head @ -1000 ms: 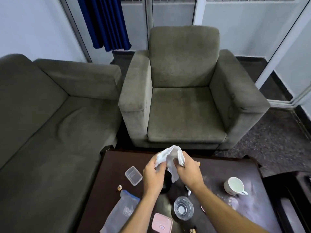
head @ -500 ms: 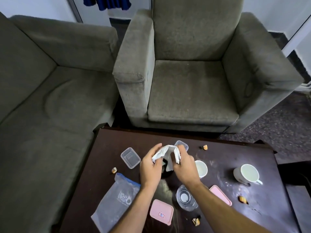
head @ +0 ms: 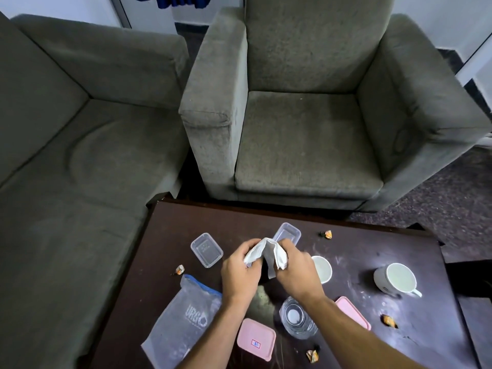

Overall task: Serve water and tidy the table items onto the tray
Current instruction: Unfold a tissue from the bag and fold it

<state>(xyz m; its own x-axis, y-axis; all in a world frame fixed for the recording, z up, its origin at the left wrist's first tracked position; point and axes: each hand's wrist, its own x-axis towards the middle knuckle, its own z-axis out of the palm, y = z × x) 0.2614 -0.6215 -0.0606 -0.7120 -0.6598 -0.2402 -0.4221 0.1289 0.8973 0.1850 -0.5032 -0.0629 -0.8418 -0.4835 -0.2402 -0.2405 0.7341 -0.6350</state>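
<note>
Both hands hold a crumpled white tissue (head: 267, 253) above the middle of the dark wooden table (head: 354, 251). My left hand (head: 241, 272) pinches its left end and my right hand (head: 295, 272) grips its right side. Below my right wrist stands a clear glass (head: 296, 318). Two clear plastic boxes (head: 206, 250) (head: 288, 233) lie behind the hands. Two pink lids (head: 255, 339) (head: 351, 311) lie near the front. A small white cup (head: 322, 269) and a white mug (head: 396, 278) stand to the right. No tray is in view.
A frosted zip bag (head: 183, 323) lies at the front left of the table. Several crumpled orange wrappers (head: 327, 234) (head: 388, 320) (head: 312, 355) are scattered about. A grey armchair (head: 306, 134) stands behind the table and a grey sofa (head: 66, 155) runs along the left.
The view has tilted down, bringing more of the table into sight. Both hands have stayed together, working the tissue between them above the table's middle.
</note>
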